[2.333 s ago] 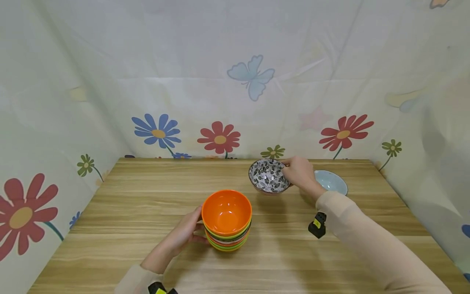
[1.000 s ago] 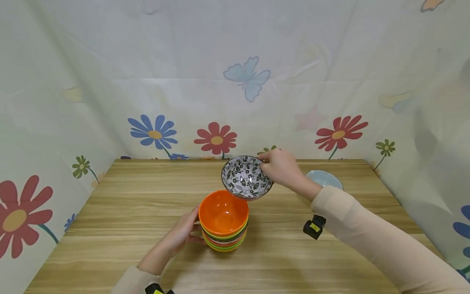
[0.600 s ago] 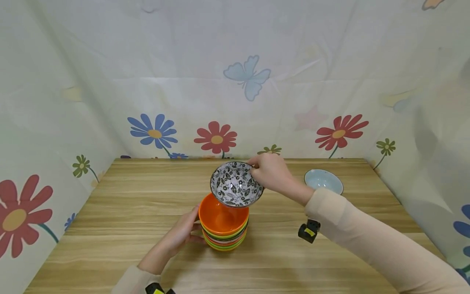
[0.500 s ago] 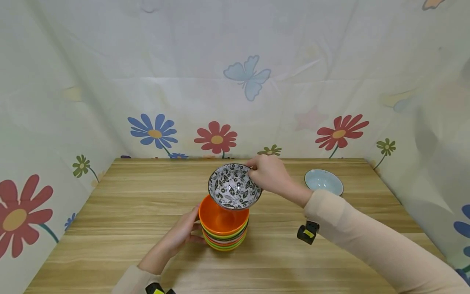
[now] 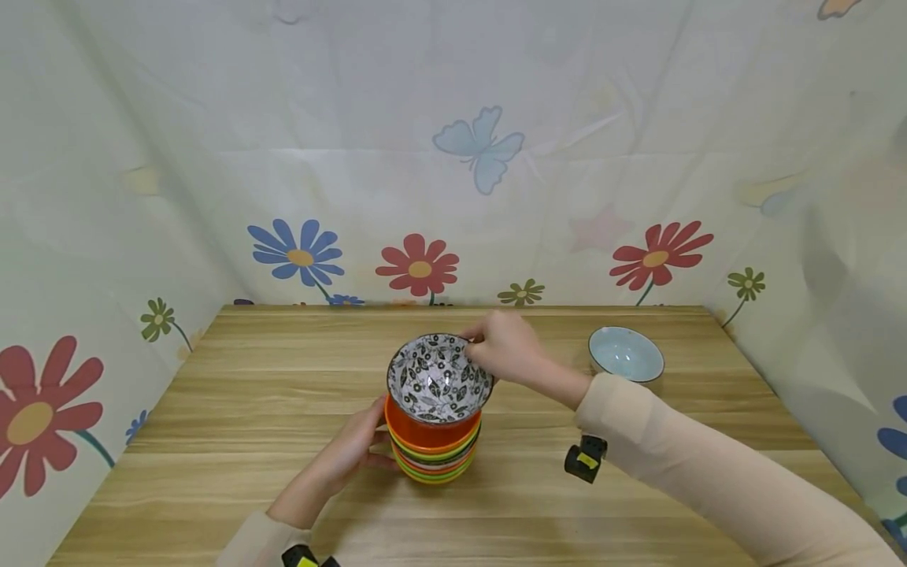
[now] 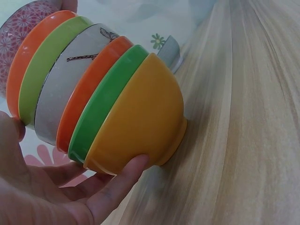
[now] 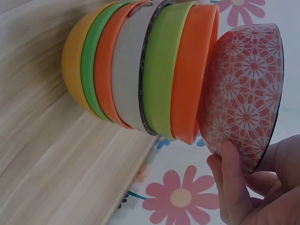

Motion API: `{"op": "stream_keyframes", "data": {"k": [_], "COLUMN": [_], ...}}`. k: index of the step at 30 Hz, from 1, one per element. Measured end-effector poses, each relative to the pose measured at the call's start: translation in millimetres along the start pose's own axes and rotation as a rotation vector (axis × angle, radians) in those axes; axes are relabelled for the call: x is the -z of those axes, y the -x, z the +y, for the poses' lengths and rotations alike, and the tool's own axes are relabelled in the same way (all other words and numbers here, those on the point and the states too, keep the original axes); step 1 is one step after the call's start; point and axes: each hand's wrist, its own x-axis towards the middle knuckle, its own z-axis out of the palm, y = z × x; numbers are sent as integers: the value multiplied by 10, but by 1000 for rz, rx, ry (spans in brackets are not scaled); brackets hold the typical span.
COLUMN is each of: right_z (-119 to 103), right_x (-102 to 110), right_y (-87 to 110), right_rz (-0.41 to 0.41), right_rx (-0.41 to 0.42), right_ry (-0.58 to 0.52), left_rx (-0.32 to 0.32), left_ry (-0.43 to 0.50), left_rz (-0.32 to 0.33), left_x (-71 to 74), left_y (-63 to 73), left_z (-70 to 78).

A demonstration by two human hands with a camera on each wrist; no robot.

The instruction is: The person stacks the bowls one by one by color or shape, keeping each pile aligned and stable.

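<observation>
A stack of bowls (image 5: pixel 435 465) stands on the wooden table, an orange bowl (image 7: pixel 193 75) topmost and a yellow bowl (image 6: pixel 140 117) at the bottom. The left hand (image 5: pixel 350 449) holds the stack from its left side, fingers against the lower bowls and thumb near the upper rims. Between thumb and fingers the right hand (image 5: pixel 506 346) pinches the rim of a patterned bowl (image 5: pixel 435 378), dark leaves inside and red with white flowers outside. That bowl is tilted over the mouth of the orange one, its underside partly inside or against the rim; exact contact is unclear.
A pale blue bowl (image 5: pixel 627 354) sits at the back right of the wooden table (image 5: pixel 269 378). Behind the table hangs a white curtain (image 5: pixel 354 102) printed with flowers and a butterfly.
The right hand has carried the patterned bowl left and toward the person, from beside the pale blue bowl to over the stack, lowering it lately. The left hand stays at the stack.
</observation>
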Motion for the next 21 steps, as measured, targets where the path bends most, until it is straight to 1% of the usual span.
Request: {"op": "stream_keyframes", "data": {"k": [6, 8, 14, 21], "right_z": [-1, -2, -4, 14], "right_x": [-42, -56, -86, -140], "right_y": [14, 16, 24, 16], "right_rz": [-47, -48, -18, -19], "right_rx": [-56, -55, -30, -42], "right_ry": [-78, -65, 15, 7], "left_rx": [14, 14, 12, 12], "left_ry": [-9, -9, -5, 1], "left_rz": [17, 17, 25, 23], "left_x": [-10, -13, -23, -25], "left_y": [-4, -4, 2, 4], "left_z": [12, 17, 28, 26]}}
